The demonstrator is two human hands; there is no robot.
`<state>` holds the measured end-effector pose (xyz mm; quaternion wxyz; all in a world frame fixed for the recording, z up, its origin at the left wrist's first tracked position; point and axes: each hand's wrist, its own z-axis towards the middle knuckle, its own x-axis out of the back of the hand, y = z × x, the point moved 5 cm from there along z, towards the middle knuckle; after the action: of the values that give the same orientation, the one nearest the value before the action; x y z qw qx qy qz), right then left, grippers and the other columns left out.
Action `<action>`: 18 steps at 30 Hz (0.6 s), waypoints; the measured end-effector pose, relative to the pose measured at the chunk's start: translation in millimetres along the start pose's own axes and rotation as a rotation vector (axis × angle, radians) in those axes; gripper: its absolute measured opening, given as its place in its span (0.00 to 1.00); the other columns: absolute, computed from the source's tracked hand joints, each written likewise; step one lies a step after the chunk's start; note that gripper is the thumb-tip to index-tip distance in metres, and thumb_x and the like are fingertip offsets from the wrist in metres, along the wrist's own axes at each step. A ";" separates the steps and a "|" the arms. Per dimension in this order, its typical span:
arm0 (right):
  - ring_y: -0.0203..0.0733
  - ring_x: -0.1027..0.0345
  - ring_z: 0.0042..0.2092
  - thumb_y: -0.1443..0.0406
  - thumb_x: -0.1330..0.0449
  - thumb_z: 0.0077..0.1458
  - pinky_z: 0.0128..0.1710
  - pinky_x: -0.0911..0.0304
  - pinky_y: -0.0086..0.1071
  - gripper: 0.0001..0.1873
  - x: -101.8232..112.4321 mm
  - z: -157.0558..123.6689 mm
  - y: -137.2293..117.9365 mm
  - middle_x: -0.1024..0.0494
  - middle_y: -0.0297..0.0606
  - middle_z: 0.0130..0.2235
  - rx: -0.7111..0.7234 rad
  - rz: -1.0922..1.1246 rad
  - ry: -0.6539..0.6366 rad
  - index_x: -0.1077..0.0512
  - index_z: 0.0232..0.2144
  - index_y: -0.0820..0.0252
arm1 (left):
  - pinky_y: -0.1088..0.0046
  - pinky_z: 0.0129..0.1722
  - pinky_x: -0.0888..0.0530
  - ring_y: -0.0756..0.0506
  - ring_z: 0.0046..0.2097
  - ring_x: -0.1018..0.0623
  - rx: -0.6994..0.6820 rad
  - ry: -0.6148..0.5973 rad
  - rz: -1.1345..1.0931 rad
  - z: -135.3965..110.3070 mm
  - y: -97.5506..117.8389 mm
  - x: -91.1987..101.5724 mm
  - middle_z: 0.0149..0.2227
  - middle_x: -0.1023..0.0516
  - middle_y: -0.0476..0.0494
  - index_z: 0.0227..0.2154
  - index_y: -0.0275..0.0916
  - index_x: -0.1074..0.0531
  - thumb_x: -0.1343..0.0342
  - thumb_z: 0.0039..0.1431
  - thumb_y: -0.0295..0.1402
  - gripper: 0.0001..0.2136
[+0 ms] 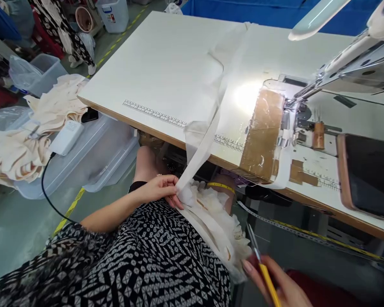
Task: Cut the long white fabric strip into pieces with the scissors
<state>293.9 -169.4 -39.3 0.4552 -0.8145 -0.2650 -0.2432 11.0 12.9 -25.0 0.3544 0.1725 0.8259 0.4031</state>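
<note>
My left hand (164,189) is closed above my lap, pinching a white fabric strip (200,155). That strip runs up over the table edge and across the tabletop to the far side. Gathered, ruffled cream fabric (219,213) lies across my lap just below the fingers. At the lower right, my right hand (275,281) is closed around yellow-handled thread snips (267,279), their metal blades pointing up and away from me. The right fingertips are beside the ruffled fabric; whether they touch it I cannot tell.
A sewing machine (345,72) stands right on the white table (166,64), with a phone (368,175) and a wooden-handled tool (318,136) near it. On the left, plastic bins (92,149) bear cream fabric pieces (56,102) and a white power bank (67,136). Another person's legs (65,30) show behind.
</note>
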 end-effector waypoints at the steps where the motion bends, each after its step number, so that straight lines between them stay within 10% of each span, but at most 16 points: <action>1: 0.44 0.30 0.28 0.44 0.43 0.48 0.27 0.34 0.31 0.21 -9.2 9.9 -20.6 0.25 0.39 0.27 0.080 0.066 -0.092 0.31 0.30 0.54 | 0.77 0.24 0.27 0.45 0.27 0.19 -0.003 0.030 -0.017 -2.8 -4.2 -1.4 0.23 0.22 0.44 0.32 0.35 0.37 0.40 0.51 0.49 0.21; 9: 0.35 0.47 0.26 0.45 0.49 0.56 0.24 0.46 0.27 0.24 -40.2 67.6 -120.5 0.41 0.29 0.24 0.319 -0.008 -0.564 0.41 0.23 0.57 | 0.78 0.25 0.26 0.45 0.28 0.19 0.046 0.162 -0.076 -16.7 -16.7 2.5 0.22 0.22 0.43 0.31 0.33 0.33 0.38 0.50 0.47 0.20; 18: 0.35 0.46 0.25 0.42 0.49 0.53 0.24 0.48 0.28 0.26 -42.7 91.9 -135.8 0.38 0.30 0.22 0.384 -0.188 -0.550 0.42 0.22 0.57 | 0.76 0.28 0.25 0.45 0.29 0.19 0.075 0.171 -0.080 -17.2 -16.9 6.1 0.24 0.20 0.39 0.32 0.32 0.30 0.38 0.50 0.47 0.20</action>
<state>187.8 -38.0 -26.3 0.4872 -0.7211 -0.4926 -0.0011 -5.6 -3.4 -33.7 0.2916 0.1174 0.8740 0.3707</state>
